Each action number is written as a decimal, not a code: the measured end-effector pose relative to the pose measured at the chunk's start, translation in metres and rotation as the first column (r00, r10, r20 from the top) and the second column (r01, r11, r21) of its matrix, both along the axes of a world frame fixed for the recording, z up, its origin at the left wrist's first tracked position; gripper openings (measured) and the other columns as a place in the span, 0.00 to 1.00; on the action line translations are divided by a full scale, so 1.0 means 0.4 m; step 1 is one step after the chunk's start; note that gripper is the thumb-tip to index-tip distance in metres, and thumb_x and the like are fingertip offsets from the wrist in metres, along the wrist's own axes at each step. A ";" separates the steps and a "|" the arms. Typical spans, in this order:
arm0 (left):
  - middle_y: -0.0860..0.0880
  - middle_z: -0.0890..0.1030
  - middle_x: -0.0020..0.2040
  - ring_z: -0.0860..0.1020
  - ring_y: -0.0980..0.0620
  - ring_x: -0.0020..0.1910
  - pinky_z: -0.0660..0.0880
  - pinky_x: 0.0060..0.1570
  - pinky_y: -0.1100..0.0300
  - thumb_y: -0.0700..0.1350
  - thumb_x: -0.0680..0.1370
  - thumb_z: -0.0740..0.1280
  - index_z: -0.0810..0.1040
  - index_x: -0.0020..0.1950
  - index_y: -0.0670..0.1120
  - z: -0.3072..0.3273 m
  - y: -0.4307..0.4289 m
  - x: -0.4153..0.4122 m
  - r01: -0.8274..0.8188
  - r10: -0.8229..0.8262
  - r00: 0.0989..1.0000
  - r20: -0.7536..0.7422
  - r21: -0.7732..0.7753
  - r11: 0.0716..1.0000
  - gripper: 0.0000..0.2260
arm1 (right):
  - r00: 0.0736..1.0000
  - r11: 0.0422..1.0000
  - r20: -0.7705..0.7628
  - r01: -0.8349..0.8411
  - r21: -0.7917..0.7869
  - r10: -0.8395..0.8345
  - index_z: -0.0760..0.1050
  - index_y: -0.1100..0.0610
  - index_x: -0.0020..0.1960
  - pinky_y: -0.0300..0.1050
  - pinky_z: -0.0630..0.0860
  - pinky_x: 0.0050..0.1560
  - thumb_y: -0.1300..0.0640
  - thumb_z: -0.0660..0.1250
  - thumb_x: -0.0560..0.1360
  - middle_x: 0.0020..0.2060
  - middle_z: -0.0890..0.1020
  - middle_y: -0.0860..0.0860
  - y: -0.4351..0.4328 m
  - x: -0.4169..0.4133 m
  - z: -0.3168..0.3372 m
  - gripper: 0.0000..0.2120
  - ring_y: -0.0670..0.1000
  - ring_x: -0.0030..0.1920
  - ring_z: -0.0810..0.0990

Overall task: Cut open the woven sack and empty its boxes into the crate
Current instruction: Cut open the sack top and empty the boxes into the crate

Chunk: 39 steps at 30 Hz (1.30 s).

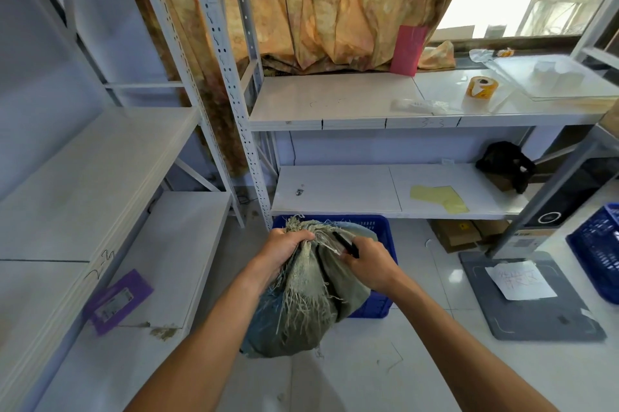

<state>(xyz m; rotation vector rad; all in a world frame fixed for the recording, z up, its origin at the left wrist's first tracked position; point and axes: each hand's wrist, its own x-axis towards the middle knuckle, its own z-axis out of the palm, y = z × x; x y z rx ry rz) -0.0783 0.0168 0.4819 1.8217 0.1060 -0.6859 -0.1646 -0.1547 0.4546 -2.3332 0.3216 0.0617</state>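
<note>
A grey-green woven sack [301, 314] with frayed threads stands on the floor, leaning over the near edge of a blue plastic crate [385, 234]. My left hand [283, 249] grips the bunched, frayed neck of the sack. My right hand [370, 264] holds a black-handled cutter [346, 244] whose tip sits at the sack's tied neck, just right of my left hand. The boxes inside the sack are hidden. Most of the crate's inside is covered by the sack.
White metal shelving stands to the left and straight ahead. A purple packet [117, 301] lies on the low left shelf. A grey floor scale [532, 297] with a paper sheet and a second blue crate [599, 254] are at the right. Flat cardboard [459, 234] lies under the front shelf.
</note>
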 end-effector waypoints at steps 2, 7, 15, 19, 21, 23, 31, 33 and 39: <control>0.44 0.80 0.40 0.80 0.47 0.38 0.76 0.43 0.56 0.46 0.74 0.76 0.75 0.41 0.43 -0.004 0.006 0.016 -0.006 0.006 1.000 0.001 0.009 1.000 0.12 | 0.998 1.000 -0.053 0.015 0.007 -0.015 0.73 0.48 0.40 0.45 0.77 0.37 0.59 0.64 0.79 0.35 0.79 0.46 -0.010 -0.010 -0.009 0.11 0.49 0.36 0.78; 0.39 0.83 0.46 0.82 0.43 0.45 0.75 0.45 0.55 0.48 0.72 0.77 0.79 0.48 0.38 0.006 0.007 0.030 -0.014 0.014 1.000 -0.002 0.032 0.999 0.15 | 0.984 0.988 -0.125 0.137 0.072 -0.127 0.78 0.55 0.44 0.58 0.82 0.40 0.54 0.67 0.77 0.37 0.83 0.54 -0.044 -0.025 -0.042 0.06 0.56 0.35 0.83; 0.46 0.80 0.45 0.78 0.51 0.41 0.72 0.39 0.58 0.48 0.75 0.74 0.77 0.52 0.38 0.025 0.001 0.039 0.005 -0.006 0.999 0.037 0.020 1.000 0.15 | 0.951 0.971 -0.225 0.231 0.064 -0.211 0.79 0.56 0.44 0.51 0.80 0.34 0.56 0.67 0.76 0.35 0.83 0.54 -0.053 -0.025 -0.080 0.05 0.52 0.31 0.79; 0.48 0.79 0.43 0.78 0.51 0.42 0.74 0.47 0.55 0.48 0.77 0.73 0.73 0.43 0.45 0.023 0.002 0.044 0.028 -0.028 0.998 0.057 0.002 1.000 0.11 | 0.957 0.949 -0.133 0.277 0.147 -0.259 0.80 0.55 0.42 0.55 0.81 0.33 0.55 0.67 0.77 0.32 0.82 0.54 -0.036 -0.018 -0.062 0.06 0.50 0.29 0.78; 0.50 0.76 0.41 0.76 0.52 0.41 0.72 0.49 0.55 0.48 0.77 0.73 0.71 0.41 0.45 0.033 0.001 0.034 0.051 -0.051 0.996 0.071 0.007 0.999 0.12 | 0.964 0.950 -0.037 0.267 0.162 -0.264 0.78 0.51 0.39 0.49 0.76 0.29 0.54 0.68 0.78 0.29 0.79 0.50 -0.023 -0.011 -0.034 0.09 0.47 0.26 0.74; 0.52 0.73 0.40 0.73 0.56 0.39 0.70 0.46 0.57 0.48 0.78 0.72 0.70 0.42 0.45 0.032 0.000 0.028 0.069 -0.069 0.996 0.061 0.008 0.998 0.13 | 0.973 0.957 0.049 0.214 0.195 -0.227 0.78 0.52 0.41 0.49 0.76 0.30 0.54 0.67 0.80 0.27 0.78 0.48 -0.010 -0.004 -0.009 0.09 0.46 0.24 0.74; 0.46 0.84 0.59 0.80 0.45 0.63 0.73 0.66 0.52 0.59 0.81 0.64 0.83 0.63 0.44 0.012 -0.009 0.013 0.064 -0.064 0.998 0.018 -0.021 0.998 0.22 | 0.988 0.996 0.154 0.014 0.091 -0.028 0.75 0.46 0.67 0.52 0.77 0.58 0.55 0.65 0.76 0.56 0.84 0.46 0.038 0.030 0.021 0.19 0.51 0.57 0.81; 0.46 0.77 0.71 0.73 0.45 0.71 0.68 0.72 0.50 0.62 0.82 0.60 0.75 0.73 0.44 0.015 -0.017 0.009 0.055 -0.054 0.998 0.012 -0.038 0.998 0.28 | 0.989 0.996 0.144 0.031 0.086 -0.043 0.75 0.46 0.66 0.53 0.77 0.57 0.55 0.65 0.77 0.55 0.84 0.46 0.044 0.036 0.017 0.18 0.52 0.56 0.81; 0.44 0.86 0.55 0.83 0.45 0.55 0.77 0.61 0.49 0.56 0.80 0.63 0.85 0.58 0.45 0.019 -0.019 0.010 0.083 -0.084 0.996 -0.026 -0.024 0.996 0.19 | 0.971 0.983 0.204 0.094 0.160 -0.126 0.78 0.48 0.53 0.55 0.79 0.45 0.49 0.66 0.79 0.40 0.84 0.46 0.052 0.043 0.003 0.05 0.49 0.41 0.81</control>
